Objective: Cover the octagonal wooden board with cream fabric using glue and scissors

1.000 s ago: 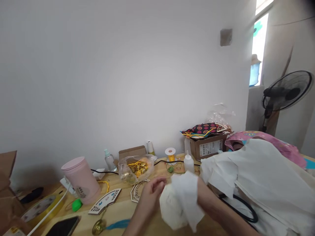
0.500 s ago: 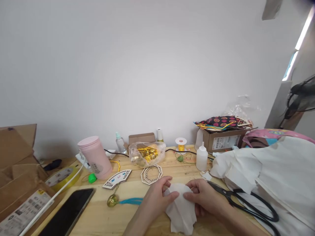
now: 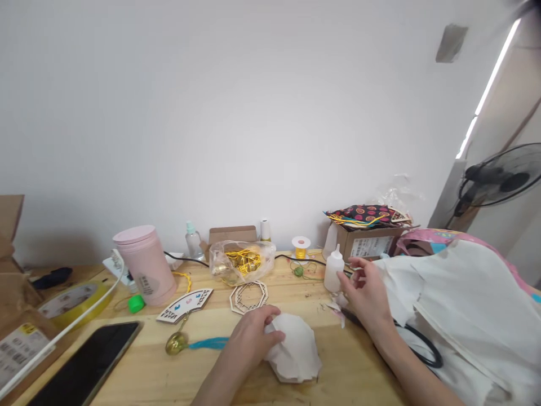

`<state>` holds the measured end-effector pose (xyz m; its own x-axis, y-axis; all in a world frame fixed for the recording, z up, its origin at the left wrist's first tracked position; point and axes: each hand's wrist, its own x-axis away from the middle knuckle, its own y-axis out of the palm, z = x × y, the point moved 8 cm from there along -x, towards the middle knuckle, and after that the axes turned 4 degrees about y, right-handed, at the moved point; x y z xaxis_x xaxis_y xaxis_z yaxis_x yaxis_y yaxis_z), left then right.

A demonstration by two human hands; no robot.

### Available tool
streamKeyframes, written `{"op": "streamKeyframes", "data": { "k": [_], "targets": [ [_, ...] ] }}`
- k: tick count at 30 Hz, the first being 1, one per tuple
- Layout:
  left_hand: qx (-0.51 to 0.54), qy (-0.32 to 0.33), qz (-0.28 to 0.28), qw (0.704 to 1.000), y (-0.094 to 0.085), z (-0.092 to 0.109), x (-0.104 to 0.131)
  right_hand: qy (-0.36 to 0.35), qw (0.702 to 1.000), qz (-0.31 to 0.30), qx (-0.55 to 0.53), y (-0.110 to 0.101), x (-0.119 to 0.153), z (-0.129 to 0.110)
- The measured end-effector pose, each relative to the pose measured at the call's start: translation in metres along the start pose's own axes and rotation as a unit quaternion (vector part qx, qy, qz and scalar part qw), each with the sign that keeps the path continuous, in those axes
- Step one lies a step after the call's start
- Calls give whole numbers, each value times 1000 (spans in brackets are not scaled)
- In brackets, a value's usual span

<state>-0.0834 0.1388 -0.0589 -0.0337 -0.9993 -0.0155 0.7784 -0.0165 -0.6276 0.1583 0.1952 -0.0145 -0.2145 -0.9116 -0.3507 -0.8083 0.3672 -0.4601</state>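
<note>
A small, ragged-edged piece of white cloth point(image 3: 296, 349) lies on the wooden table in front of me. My left hand point(image 3: 256, 338) pinches its left edge between thumb and fingers. To the right, my right hand point(image 3: 367, 296) is held up with thumb and fingers apart and nothing between them. Just left of its thumb stands a white squeeze bottle point(image 3: 333, 272) with a pointed nozzle; whether they touch I cannot tell. Black-handled scissors point(image 3: 422, 344) lie partly hidden under my right forearm, beside small scraps point(image 3: 337, 307).
A large heap of white cloth point(image 3: 465, 304) covers the right side. Behind are a bag of gold bells point(image 3: 243, 262), a yellow thread spool point(image 3: 300, 248) and a full box point(image 3: 367, 239). Leftward are an octagonal wooden frame point(image 3: 232, 299), fan-shaped piece point(image 3: 186, 304), pink tumbler point(image 3: 146, 265) and phone point(image 3: 84, 366).
My right hand has let go of the cloth and moved up and right toward the squeeze bottle. The left hand keeps its hold. The view has shifted right.
</note>
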Motion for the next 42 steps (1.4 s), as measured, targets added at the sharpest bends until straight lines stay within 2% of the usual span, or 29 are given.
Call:
{"op": "streamKeyframes", "data": {
  "k": [2,8,13,16,18,20,22,24,27,29,32,33,34,35,36,38,39,40,42],
  "targets": [
    [2,7,-5,1000,0,-1,0,0,1000,9,7,2,-7,6],
    [25,38,-17,999,2,0,-1,30,999,-25,17,19,-16,19],
    [67,56,0,996,2,5,-1,19,1000,13,-21,6,-12,7],
    [110,54,10,992,2,4,-3,13,995,62,-82,-9,-8,-2],
    [149,51,13,987,1,4,-5,9,987,73,-146,-16,-6,-8],
    [196,47,4,980,0,6,-7,8,976,58,-207,-18,-4,-15],
    [245,41,-16,969,1,10,-7,24,960,3,-280,-13,-1,-20],
    [290,34,-46,955,3,18,-2,65,922,-99,-367,3,6,-24],
    [361,26,-129,923,10,35,12,117,861,-231,-437,25,21,-30],
    [399,44,-236,885,18,53,27,113,861,-272,-415,31,27,-30],
    [339,67,-413,842,32,67,54,109,881,-275,-369,33,28,-23],
    [312,66,-444,837,33,67,59,115,888,-260,-362,32,27,-20],
    [297,63,-448,841,31,65,60,121,891,-242,-363,30,26,-17],
    [293,60,-426,854,26,63,56,128,891,-224,-373,28,24,-15],
    [298,58,-379,874,18,60,48,135,887,-208,-390,26,23,-15],
    [317,44,-255,913,-3,49,32,143,867,-179,-442,21,20,-16],
    [328,33,-202,922,-12,43,26,145,853,-170,-472,20,20,-17],
    [344,21,-164,924,-18,37,22,149,835,-168,-502,20,19,-18],
    [389,0,-140,910,-22,29,18,163,792,-169,-564,21,19,-19]
  ]
}}
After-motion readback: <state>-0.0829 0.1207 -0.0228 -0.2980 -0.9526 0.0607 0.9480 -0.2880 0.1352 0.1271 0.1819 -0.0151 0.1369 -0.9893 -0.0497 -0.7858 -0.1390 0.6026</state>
